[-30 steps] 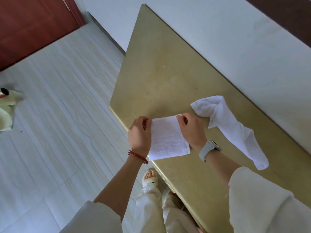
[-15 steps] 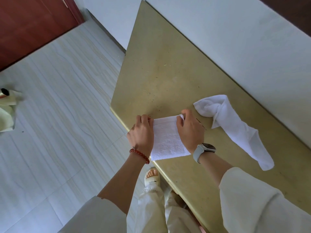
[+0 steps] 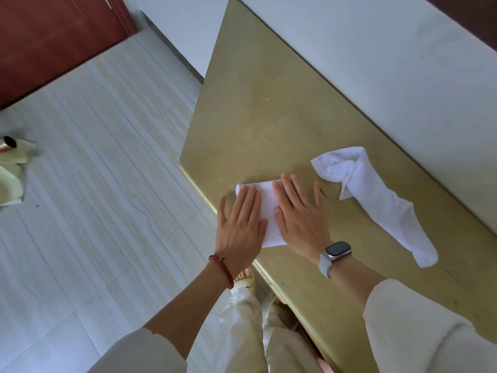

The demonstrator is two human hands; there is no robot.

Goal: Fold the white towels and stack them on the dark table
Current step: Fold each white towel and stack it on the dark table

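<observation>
Two flat, straight-fingered hands, left hand (image 3: 239,224) and right hand (image 3: 298,222), are pressed on the folded towel (image 3: 267,205) at the table (image 3: 269,109) edge, nothing gripped; soft, light, limp cloth, probably best pinched at corners, with the crumpled towel (image 3: 376,200) just beside it.
</observation>
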